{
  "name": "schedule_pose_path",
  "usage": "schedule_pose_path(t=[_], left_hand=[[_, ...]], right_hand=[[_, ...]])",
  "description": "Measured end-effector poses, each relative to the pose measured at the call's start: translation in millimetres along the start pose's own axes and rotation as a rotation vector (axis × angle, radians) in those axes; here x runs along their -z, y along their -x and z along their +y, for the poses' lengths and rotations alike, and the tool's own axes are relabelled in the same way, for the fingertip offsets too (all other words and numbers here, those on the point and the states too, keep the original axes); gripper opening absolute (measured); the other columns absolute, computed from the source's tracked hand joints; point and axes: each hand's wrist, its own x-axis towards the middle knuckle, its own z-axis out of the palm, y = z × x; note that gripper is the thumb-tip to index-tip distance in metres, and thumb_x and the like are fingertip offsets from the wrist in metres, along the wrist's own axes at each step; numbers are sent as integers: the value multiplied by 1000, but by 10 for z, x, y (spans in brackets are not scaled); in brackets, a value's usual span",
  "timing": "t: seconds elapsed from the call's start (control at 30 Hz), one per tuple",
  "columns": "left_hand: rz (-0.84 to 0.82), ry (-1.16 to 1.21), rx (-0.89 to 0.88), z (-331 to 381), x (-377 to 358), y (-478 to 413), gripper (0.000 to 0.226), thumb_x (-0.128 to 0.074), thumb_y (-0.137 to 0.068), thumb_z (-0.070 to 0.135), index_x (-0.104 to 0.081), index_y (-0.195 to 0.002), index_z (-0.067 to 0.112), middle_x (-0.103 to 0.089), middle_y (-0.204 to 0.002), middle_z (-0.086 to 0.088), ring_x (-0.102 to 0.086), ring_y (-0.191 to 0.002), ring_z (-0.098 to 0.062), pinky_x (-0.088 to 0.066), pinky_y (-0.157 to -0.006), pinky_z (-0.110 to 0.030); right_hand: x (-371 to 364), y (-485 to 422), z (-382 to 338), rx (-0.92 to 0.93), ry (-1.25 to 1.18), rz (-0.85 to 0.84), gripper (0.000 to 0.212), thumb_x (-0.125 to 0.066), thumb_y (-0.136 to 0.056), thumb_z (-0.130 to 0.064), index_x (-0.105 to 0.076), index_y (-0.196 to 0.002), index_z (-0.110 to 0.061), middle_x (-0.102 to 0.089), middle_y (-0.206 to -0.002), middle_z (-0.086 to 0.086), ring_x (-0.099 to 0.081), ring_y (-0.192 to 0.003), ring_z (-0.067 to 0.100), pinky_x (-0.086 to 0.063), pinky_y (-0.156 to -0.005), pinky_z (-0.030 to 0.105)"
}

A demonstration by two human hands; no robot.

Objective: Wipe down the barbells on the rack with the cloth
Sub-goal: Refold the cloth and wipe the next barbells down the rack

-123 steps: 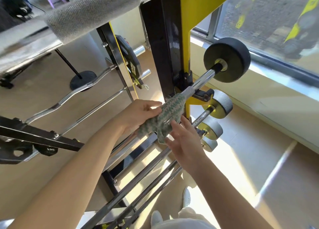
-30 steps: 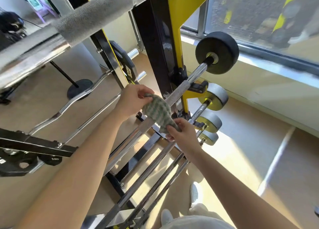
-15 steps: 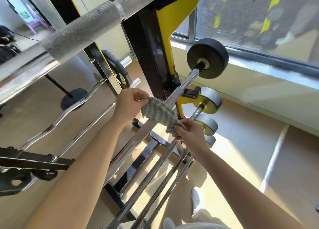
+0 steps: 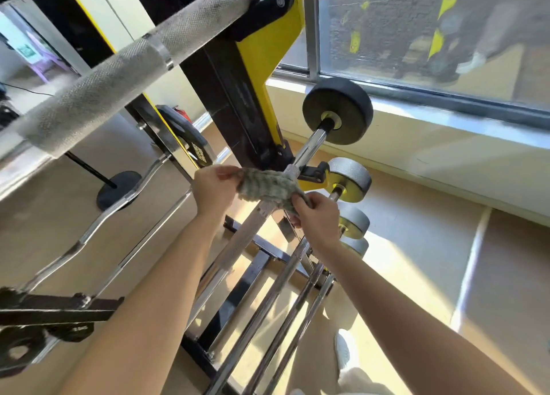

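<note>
A grey-green cloth (image 4: 268, 188) is draped over the chrome barbell (image 4: 238, 243) that ends in a black round weight (image 4: 337, 110). My left hand (image 4: 212, 188) grips the cloth's left end and my right hand (image 4: 317, 219) grips its right end, one on each side of the bar. This bar rests in a hook of the black and yellow rack (image 4: 238, 76). Below it lie further barbells (image 4: 276, 293) with silver and yellow end weights (image 4: 349, 179). A thick knurled bar (image 4: 125, 70) crosses the top close to the camera.
A curl bar (image 4: 89, 231) and a straight bar (image 4: 143, 246) hang on the rack's left side, beside a black plate (image 4: 190, 140). A window (image 4: 431, 31) and low wall run along the right. My white shoe (image 4: 342, 353) stands on the tan floor.
Both hands have slid the cloth up the bar toward the rack hook and the black weight, still holding its two ends. The view has tilted upward.
</note>
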Motion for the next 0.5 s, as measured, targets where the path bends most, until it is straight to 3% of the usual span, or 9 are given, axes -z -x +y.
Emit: schedule_pose_path(t=[0.1,0.23,0.37,0.5], left_hand=[[-54,10,109,-48,-36,-23,13,-79,-83,8,-76,-83,20,-76,-85,-4,-74,-80,-22,-63,-77,-43],[-328,65,51,72,-148,129,15,-76,-85,6,-72,-86,21,-76,-93,-8,-75,-83,-21,-63,-74,-36],[-184,64,36,68,-126,107,10,-77,-85,7,-76,-94,11,-76,-87,-5,-75,-77,-18,-63,-69,-34],[-109,69,211,-91,-6,74,11,-81,-81,8,-74,-89,11,-75,-87,-6,-74,-77,-19,-64,-71,-36]], right_hand=[[-32,-66,-47,25,14,101,21,-66,-90,-36,-66,-74,-23,-70,-66,4,-71,-60,23,-61,-61,49],[141,-147,150,-141,-19,227,27,-67,-94,-30,-65,-71,-15,-71,-70,13,-72,-59,24,-62,-59,45],[60,-108,108,-130,3,135,27,-64,-94,-30,-64,-72,-14,-70,-74,14,-72,-68,33,-61,-65,52],[-63,-54,-85,19,-24,-59,19,-58,-88,-29,-60,-72,-18,-63,-79,22,-66,-81,42,-58,-71,58]])
